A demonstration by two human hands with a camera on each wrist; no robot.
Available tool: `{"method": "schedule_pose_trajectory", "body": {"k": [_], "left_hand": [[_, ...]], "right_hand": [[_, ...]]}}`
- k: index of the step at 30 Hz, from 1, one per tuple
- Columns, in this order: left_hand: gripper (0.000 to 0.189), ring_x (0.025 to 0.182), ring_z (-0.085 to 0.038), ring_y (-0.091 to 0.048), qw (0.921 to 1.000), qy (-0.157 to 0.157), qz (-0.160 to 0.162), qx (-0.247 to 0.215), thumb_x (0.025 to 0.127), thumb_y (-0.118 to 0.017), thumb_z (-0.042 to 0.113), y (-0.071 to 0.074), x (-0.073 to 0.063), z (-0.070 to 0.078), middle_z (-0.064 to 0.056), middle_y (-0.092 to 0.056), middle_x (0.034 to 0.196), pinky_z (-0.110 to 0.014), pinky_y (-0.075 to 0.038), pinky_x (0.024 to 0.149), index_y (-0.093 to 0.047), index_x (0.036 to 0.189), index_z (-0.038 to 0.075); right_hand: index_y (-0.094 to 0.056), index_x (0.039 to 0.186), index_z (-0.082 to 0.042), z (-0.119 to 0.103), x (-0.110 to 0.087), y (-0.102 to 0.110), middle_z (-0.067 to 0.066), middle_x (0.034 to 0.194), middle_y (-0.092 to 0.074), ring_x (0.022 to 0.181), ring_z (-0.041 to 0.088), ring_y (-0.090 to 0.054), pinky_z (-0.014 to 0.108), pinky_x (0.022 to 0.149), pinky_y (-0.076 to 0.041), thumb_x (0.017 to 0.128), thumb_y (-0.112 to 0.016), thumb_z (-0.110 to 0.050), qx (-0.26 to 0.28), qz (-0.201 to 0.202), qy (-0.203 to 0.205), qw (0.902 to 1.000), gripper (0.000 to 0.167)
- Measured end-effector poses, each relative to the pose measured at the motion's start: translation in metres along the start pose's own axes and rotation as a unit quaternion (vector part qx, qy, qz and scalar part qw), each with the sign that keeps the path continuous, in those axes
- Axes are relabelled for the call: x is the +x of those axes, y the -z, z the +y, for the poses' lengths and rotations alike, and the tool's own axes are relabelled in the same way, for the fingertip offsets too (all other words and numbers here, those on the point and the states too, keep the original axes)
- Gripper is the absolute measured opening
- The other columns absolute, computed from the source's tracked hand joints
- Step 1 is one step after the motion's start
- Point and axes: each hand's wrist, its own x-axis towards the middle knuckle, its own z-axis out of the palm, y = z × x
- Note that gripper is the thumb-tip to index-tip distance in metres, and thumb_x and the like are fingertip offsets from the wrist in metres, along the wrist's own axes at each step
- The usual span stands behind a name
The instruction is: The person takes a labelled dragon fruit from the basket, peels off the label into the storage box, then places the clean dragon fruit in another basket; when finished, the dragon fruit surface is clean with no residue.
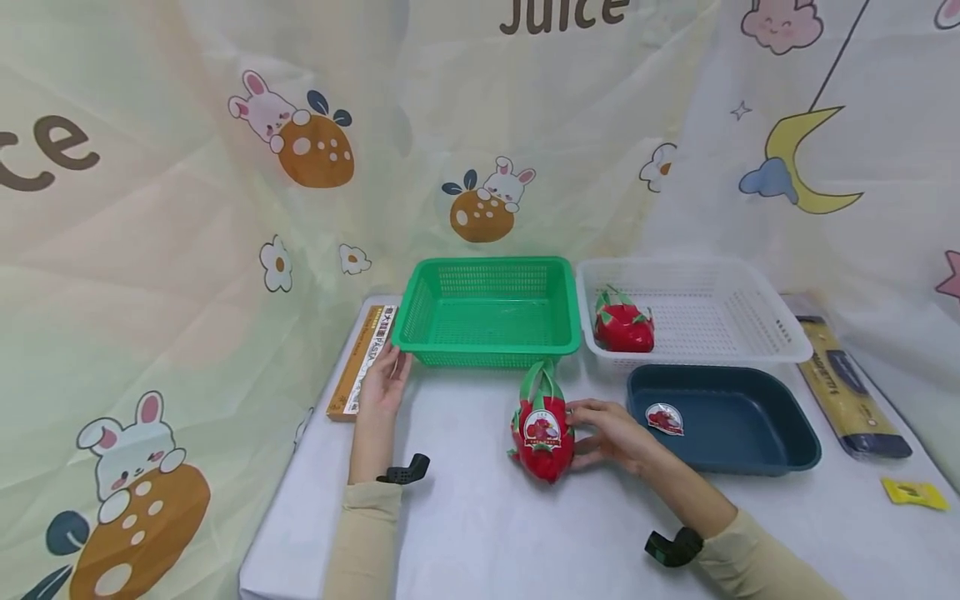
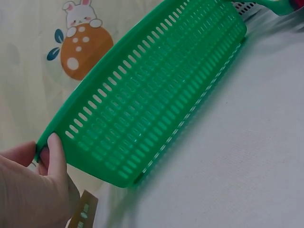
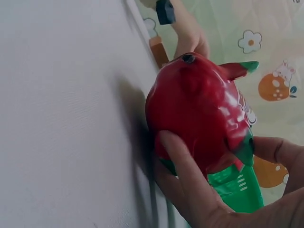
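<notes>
A red dragon fruit with green leaf tips and a round label is at the front of the green basket. My right hand holds it from the right; in the right wrist view, fingers and thumb are spread around its shiny body. A dark shadow falls on the cloth beside it; I cannot tell whether it touches the table. My left hand pinches the basket's front left corner, the thumb on the outer side of the rim in the left wrist view.
A white basket contains another dragon fruit. In front of it, a blue tray has a loose round label inside. A pasta box lies left, a spaghetti pack and yellow packet right.
</notes>
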Motion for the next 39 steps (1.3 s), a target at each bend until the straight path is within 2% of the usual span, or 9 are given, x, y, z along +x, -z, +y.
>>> {"method": "schedule_pose_trajectory", "body": {"k": [5, 10, 17, 20, 25, 30, 34, 37, 39], "left_hand": [[0.051, 0.122, -0.018, -0.054, 0.9998, 0.002, 0.011, 0.017, 0.102, -0.060, -0.004, -0.002, -0.003, 0.001, -0.008, -0.054, 0.136, -0.027, -0.052, 0.107, -0.050, 0.150, 0.010], [0.044, 0.115, -0.017, -0.056, 0.9983, 0.006, 0.039, 0.043, 0.102, -0.063, -0.001, -0.003, -0.006, 0.000, -0.006, -0.058, 0.130, -0.026, -0.052, 0.106, -0.054, 0.143, 0.010], [0.035, 0.112, -0.018, -0.059, 0.9951, 0.000, 0.042, 0.090, 0.102, -0.062, 0.001, -0.002, -0.009, 0.000, -0.006, -0.062, 0.118, -0.029, -0.050, 0.109, -0.057, 0.136, 0.007], [0.031, 0.116, -0.018, -0.058, 0.9925, 0.000, 0.047, 0.112, 0.102, -0.060, 0.001, 0.000, -0.011, 0.001, -0.007, -0.062, 0.117, -0.029, -0.051, 0.108, -0.059, 0.132, 0.007], [0.024, 0.123, -0.021, -0.056, 0.9874, -0.012, 0.041, 0.152, 0.103, -0.056, 0.000, 0.002, -0.015, 0.001, -0.010, -0.057, 0.123, -0.030, -0.053, 0.107, -0.059, 0.126, 0.005], [0.027, 0.119, -0.024, -0.058, 0.9769, -0.016, 0.030, 0.211, 0.103, -0.057, 0.001, 0.003, -0.023, -0.003, -0.009, -0.059, 0.118, -0.035, -0.052, 0.108, -0.056, 0.130, 0.003], [0.031, 0.121, -0.028, -0.058, 0.9663, -0.016, 0.001, 0.257, 0.103, -0.057, 0.004, -0.001, -0.033, -0.015, -0.009, -0.061, 0.114, -0.040, -0.052, 0.109, -0.052, 0.133, -0.001], [0.031, 0.126, -0.034, -0.056, 0.9500, 0.000, -0.053, 0.308, 0.103, -0.058, 0.005, -0.006, -0.041, -0.030, -0.011, -0.060, 0.120, -0.046, -0.052, 0.109, -0.052, 0.133, -0.003], [0.033, 0.127, -0.037, -0.056, 0.9315, 0.011, -0.095, 0.351, 0.104, -0.058, 0.007, -0.009, -0.047, -0.041, -0.013, -0.060, 0.123, -0.048, -0.052, 0.107, -0.053, 0.134, -0.005]], "right_hand": [[-0.048, 0.147, 0.004, -0.001, 0.000, -0.001, 0.023, 0.140, -0.058, 0.106, 0.034, -0.072, 0.055, 0.092, -0.060, 0.101, -0.066, -0.026, -0.052, 0.025, 0.014, 0.9983, 0.058], [-0.055, 0.141, 0.005, -0.001, -0.002, 0.001, 0.023, 0.135, -0.062, 0.106, 0.028, -0.070, 0.052, 0.096, -0.059, 0.101, -0.067, -0.023, -0.132, 0.041, 0.047, 0.9894, 0.051], [-0.056, 0.138, 0.009, 0.000, -0.006, 0.000, 0.022, 0.127, -0.065, 0.098, 0.026, -0.072, 0.049, 0.091, -0.062, 0.101, -0.068, -0.019, -0.173, 0.047, 0.085, 0.9801, 0.048], [-0.059, 0.134, 0.009, 0.001, -0.008, 0.000, 0.022, 0.122, -0.067, 0.096, 0.027, -0.073, 0.045, 0.086, -0.064, 0.099, -0.071, -0.018, -0.211, 0.060, 0.113, 0.9691, 0.046], [-0.066, 0.128, 0.000, 0.000, -0.014, -0.001, 0.016, 0.117, -0.072, 0.097, 0.026, -0.073, 0.035, 0.078, -0.062, 0.094, -0.076, -0.019, -0.289, 0.101, 0.152, 0.9397, 0.040], [-0.068, 0.127, -0.004, -0.003, -0.020, -0.005, 0.013, 0.119, -0.072, 0.099, 0.027, -0.073, 0.032, 0.076, -0.061, 0.093, -0.078, -0.015, -0.308, 0.111, 0.177, 0.9280, 0.037], [-0.069, 0.127, -0.003, -0.011, -0.025, -0.005, 0.015, 0.121, -0.072, 0.100, 0.028, -0.073, 0.029, 0.079, -0.062, 0.093, -0.076, -0.008, -0.311, 0.113, 0.209, 0.9202, 0.035], [-0.071, 0.124, -0.005, -0.019, -0.028, -0.004, 0.013, 0.118, -0.074, 0.100, 0.027, -0.074, 0.025, 0.080, -0.061, 0.093, -0.076, -0.007, -0.307, 0.119, 0.220, 0.9182, 0.032], [-0.071, 0.123, -0.005, -0.022, -0.029, -0.003, 0.013, 0.116, -0.075, 0.098, 0.026, -0.075, 0.024, 0.080, -0.061, 0.093, -0.077, -0.007, -0.296, 0.116, 0.222, 0.9218, 0.030]]}}
